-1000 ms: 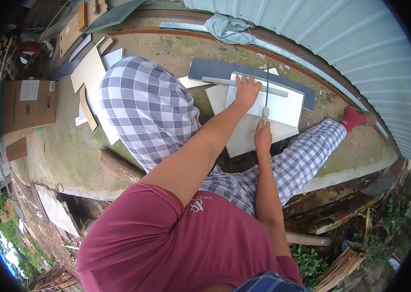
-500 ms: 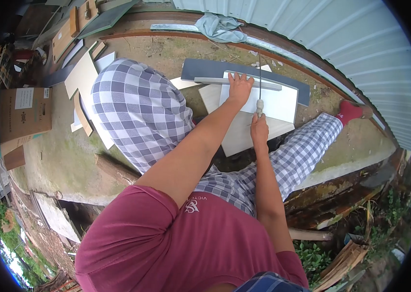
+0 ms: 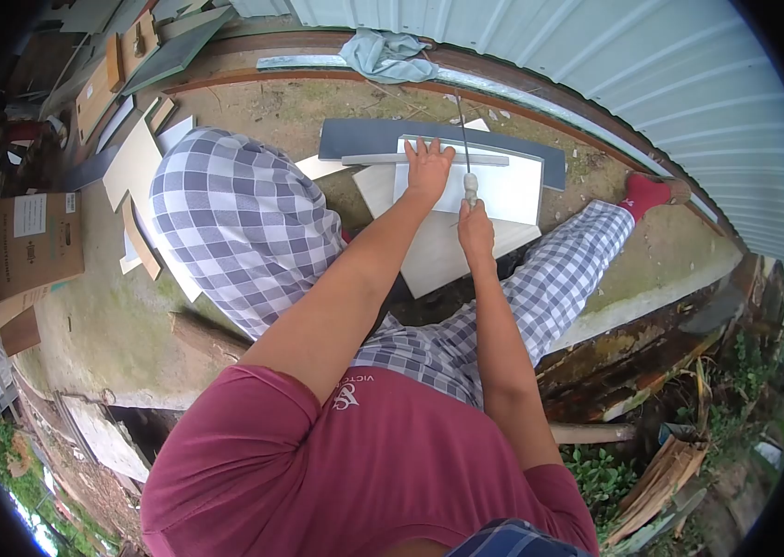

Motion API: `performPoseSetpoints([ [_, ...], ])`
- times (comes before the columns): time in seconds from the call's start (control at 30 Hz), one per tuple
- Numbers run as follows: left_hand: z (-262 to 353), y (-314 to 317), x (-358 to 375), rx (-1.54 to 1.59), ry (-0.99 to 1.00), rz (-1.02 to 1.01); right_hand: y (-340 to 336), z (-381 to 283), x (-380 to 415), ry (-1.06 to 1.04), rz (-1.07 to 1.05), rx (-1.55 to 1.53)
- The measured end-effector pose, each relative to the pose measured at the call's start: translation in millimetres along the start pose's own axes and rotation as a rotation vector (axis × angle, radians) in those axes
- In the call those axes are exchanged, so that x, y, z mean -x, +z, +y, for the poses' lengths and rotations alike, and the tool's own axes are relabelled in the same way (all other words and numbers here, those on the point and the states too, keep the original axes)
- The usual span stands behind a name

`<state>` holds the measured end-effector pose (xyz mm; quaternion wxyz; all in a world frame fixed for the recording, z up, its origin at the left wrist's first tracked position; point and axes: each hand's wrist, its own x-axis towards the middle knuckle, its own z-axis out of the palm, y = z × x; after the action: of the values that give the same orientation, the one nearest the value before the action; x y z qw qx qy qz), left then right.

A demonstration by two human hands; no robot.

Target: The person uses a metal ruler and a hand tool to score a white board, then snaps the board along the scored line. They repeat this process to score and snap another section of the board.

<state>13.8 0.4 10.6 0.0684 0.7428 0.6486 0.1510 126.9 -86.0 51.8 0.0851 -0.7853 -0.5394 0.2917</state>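
With fingers spread, my left hand (image 3: 429, 171) presses on a narrow grey strip (image 3: 488, 161), which lies across a white sheet (image 3: 517, 190). My right hand (image 3: 475, 230) is closed around the pale handle of a thin-bladed tool (image 3: 471, 183), whose long thin dark blade points away from me across the strip. Beneath the white sheet is a light wood-toned board (image 3: 429, 255). Behind them a dark grey board (image 3: 355, 137) lies flat on the ground.
At the left are a cardboard box (image 3: 39, 243) and several board offcuts (image 3: 132, 167). A light blue cloth (image 3: 383, 56) lies on the rail by the corrugated metal wall (image 3: 652, 88). My checked-trouser legs flank the boards; a ledge edge (image 3: 661, 302) runs at the right.
The whole view has shifted, so the scene sits further left. The tool in my right hand tilts slightly more to the left. My left hand keeps its place on the strip.
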Motion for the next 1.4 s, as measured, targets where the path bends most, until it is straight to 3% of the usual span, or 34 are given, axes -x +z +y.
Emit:
performPoseSetpoints([
  [0.2,-1,-3,-2,-0.014,0.006,-0.061,9,19,40,0.057,-0.035,-0.008],
  [0.47,-2,2,2,0.008,0.011,-0.062,3,0,4,0.026,0.038,-0.005],
  [0.67,1,-9,4,0.014,0.04,-0.139,16,24,43,0.072,0.005,-0.15],
  [0.93,2,-14,5,-0.014,0.067,-0.136,-1,1,11,0.044,0.053,-0.172],
  [1.1,3,-11,6,-0.023,0.067,-0.12,7,24,53,0.052,0.037,-0.19],
  [1.4,1,-6,6,-0.034,0.066,-0.094,-3,1,12,0.032,0.029,-0.17],
])
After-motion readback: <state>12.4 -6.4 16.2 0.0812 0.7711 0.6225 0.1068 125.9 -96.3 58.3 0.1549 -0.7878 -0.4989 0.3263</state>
